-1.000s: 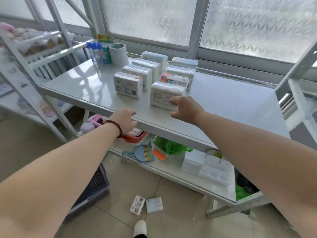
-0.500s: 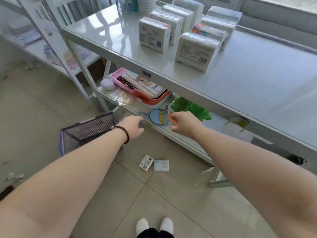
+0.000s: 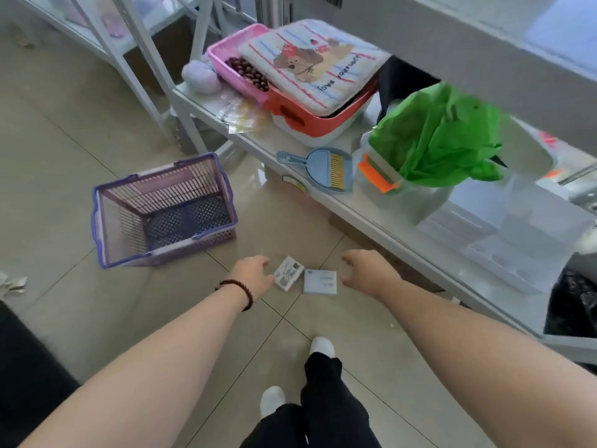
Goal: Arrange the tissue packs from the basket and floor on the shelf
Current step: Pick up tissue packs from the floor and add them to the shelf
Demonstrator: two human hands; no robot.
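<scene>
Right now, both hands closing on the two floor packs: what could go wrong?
1. The two tissue packs lie side by side, almost touching; the left hand or right hand could nudge the other's pack away.
2. Rising afterwards, the lower shelf edge juts out just ahead, so a pack may clip it.

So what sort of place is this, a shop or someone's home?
Probably a small shop or a mock-up of one: white metal shelving carries assorted household goods such as a blue dustpan-and-brush set, and an empty purple plastic shopping basket sits on the tiled floor.
</scene>
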